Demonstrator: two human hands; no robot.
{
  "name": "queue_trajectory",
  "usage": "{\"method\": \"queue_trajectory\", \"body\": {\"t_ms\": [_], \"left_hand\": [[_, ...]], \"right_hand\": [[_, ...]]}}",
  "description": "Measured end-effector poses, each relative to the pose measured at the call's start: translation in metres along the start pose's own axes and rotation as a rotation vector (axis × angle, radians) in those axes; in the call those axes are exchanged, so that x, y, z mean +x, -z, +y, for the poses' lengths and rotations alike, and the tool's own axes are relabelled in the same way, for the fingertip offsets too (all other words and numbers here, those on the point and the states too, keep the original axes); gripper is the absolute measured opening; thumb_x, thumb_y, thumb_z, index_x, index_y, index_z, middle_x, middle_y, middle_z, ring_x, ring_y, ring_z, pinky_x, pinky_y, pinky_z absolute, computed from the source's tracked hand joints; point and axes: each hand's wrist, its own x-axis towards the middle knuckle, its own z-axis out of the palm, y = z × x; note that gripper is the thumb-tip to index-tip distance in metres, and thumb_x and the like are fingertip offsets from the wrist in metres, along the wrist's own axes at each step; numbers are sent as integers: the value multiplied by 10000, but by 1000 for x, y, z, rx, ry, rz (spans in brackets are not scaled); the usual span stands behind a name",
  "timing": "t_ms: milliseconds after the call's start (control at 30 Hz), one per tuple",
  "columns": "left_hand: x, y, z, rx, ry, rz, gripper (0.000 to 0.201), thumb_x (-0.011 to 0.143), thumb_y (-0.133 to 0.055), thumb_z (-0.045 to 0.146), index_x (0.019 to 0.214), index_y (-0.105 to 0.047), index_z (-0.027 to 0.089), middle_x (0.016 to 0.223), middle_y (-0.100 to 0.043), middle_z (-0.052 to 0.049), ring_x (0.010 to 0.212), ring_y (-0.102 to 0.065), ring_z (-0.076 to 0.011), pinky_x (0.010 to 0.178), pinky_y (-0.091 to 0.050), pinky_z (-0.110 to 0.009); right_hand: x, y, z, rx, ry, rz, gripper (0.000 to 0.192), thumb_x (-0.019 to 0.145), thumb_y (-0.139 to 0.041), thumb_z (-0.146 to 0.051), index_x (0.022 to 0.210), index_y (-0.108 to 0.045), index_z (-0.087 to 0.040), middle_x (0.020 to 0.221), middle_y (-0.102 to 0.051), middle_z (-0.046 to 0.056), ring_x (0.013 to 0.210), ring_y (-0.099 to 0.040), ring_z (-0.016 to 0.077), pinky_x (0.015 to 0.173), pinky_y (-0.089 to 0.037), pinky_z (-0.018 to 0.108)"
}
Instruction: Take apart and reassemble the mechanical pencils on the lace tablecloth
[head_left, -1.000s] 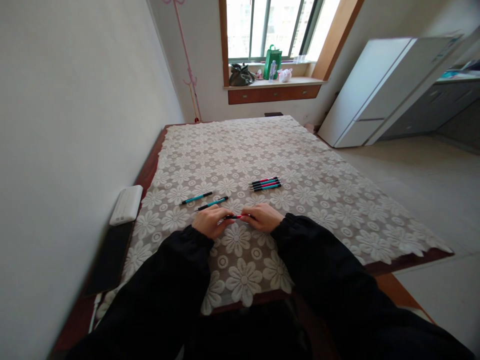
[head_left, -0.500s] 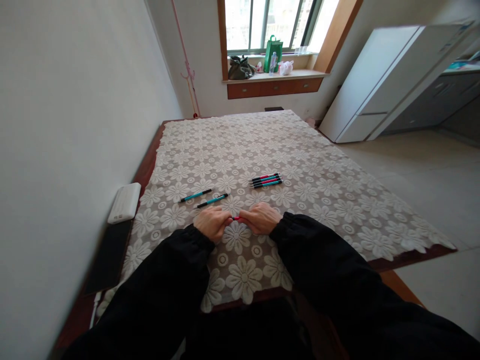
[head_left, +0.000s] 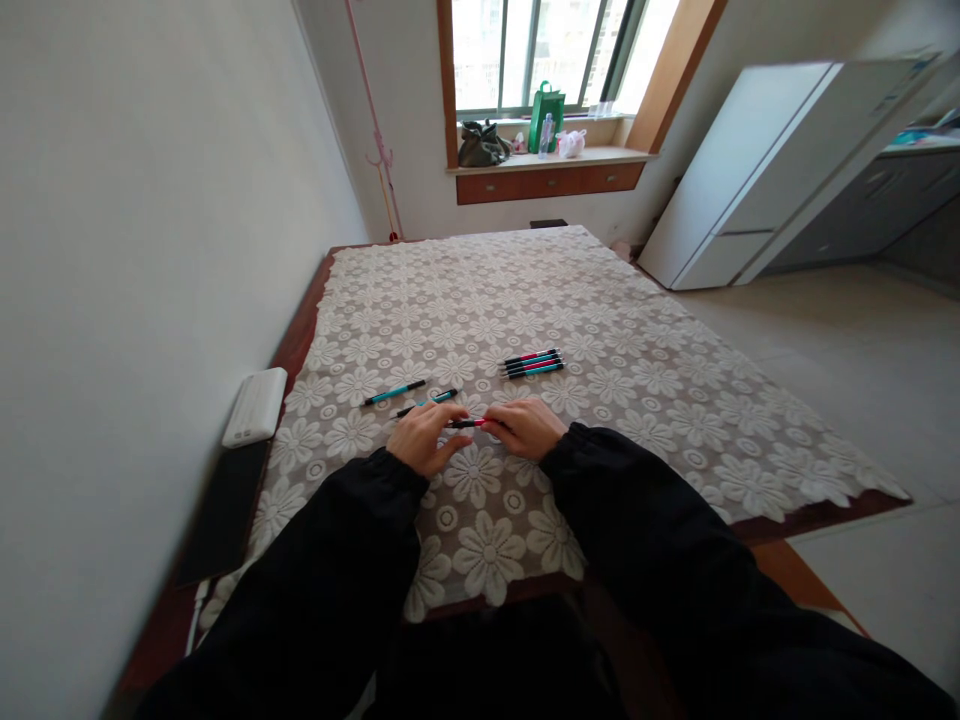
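A red pen with a black end (head_left: 469,424) is held level just above the cloth, its red part pinched between the thumb and fingers of my right hand (head_left: 527,428). My left hand (head_left: 425,438) is around the black end, thumb and forefinger spread apart and not gripping it. Just beyond my left hand lie two turquoise-and-black pens: one pen (head_left: 395,392) in full sight, the other pen (head_left: 439,399) partly covered by my fingers. Farther off to the right, several red and turquoise pens (head_left: 532,363) lie side by side in a neat row.
A flower-patterned lace cloth (head_left: 480,300) covers the table. At the left edge, by the wall, are a white power bank (head_left: 255,407) and a dark flat device (head_left: 223,515) with a white cable (head_left: 196,612). A white fridge (head_left: 757,170) stands beyond the table at right.
My left thumb and forefinger have opened from their grip, uncovering the pen's black end. My right hand still holds the red part. The view has tilted slightly.
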Motion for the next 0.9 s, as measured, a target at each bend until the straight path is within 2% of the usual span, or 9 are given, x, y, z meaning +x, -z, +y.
{"method": "queue_trajectory", "body": {"t_ms": [100, 200, 367, 467, 533, 600, 700, 800, 900], "left_hand": [[0, 1, 2, 37, 18, -16, 164, 933, -601, 343, 999, -687, 219, 863, -709, -32, 834, -659, -198, 789, -505, -327], [0, 4, 4, 64, 60, -51, 309, 1001, -462, 339, 837, -697, 221, 771, -696, -31, 832, -653, -205, 782, -500, -337], [1, 3, 4, -3, 32, 1, 260, 926, -613, 394, 1117, -663, 224, 941, -732, -31, 877, -646, -193, 812, -512, -328], [1, 2, 2, 22, 14, -9, 188, 941, -592, 378, 939, -685, 214, 872, -728, -31, 869, -635, -199, 806, -505, -334], [1, 1, 1, 47, 29, -37, 302, 1002, -471, 351, 839, -683, 210, 815, -722, -35, 858, -630, -204, 799, -499, -341], [1, 1, 1, 35, 37, -42, 312, 1019, -434, 355, 935, -698, 212, 863, -732, -36, 879, -632, -203, 811, -501, -342], [1, 1, 1, 2, 2, -8, 286, 951, -581, 428, 1125, -667, 219, 969, -735, -35, 910, -633, -202, 835, -501, -339], [1, 1, 2, 49, -8, -28, 240, 964, -560, 416, 932, -695, 219, 870, -722, -29, 871, -619, -202, 815, -488, -342], [2, 1, 2, 91, 6, -75, 377, 1022, -426, 369, 793, -677, 208, 817, -705, -38, 853, -606, -203, 794, -481, -345]], "right_hand": [[0, -1, 0, 39, 3, -24, 247, 1030, -520, -352, 878, -629, -191, 748, -671, 26, 641, -566, 150, 593, -242, 278], [1, -3, 0, 51, 19, -16, 216, 1026, -538, -344, 904, -627, -188, 769, -677, 30, 664, -580, 155, 608, -266, 271], [0, -5, 2, 56, 28, -11, 184, 1021, -558, -342, 953, -634, -188, 802, -690, 35, 696, -603, 163, 621, -293, 266], [0, -5, 2, 78, 55, -9, 174, 1024, -560, -335, 973, -639, -189, 846, -701, 37, 734, -622, 162, 634, -315, 261], [1, -4, 1, 86, 67, -3, 166, 1023, -568, -330, 986, -645, -187, 872, -708, 40, 753, -632, 162, 644, -326, 259], [1, -4, 0, 79, 60, 3, 171, 1021, -572, -335, 989, -653, -188, 870, -711, 41, 752, -635, 163, 643, -329, 260], [0, -4, 0, 56, 35, 8, 192, 1019, -574, -353, 973, -661, -189, 831, -709, 38, 724, -632, 165, 631, -329, 263], [0, -4, 0, 69, 71, 8, 186, 1021, -571, -336, 964, -665, -186, 828, -707, 39, 735, -639, 167, 649, -356, 262], [0, -5, 1, 90, 107, 16, 188, 1028, -557, -329, 974, -669, -188, 848, -711, 45, 782, -652, 174, 697, -394, 264]]}}
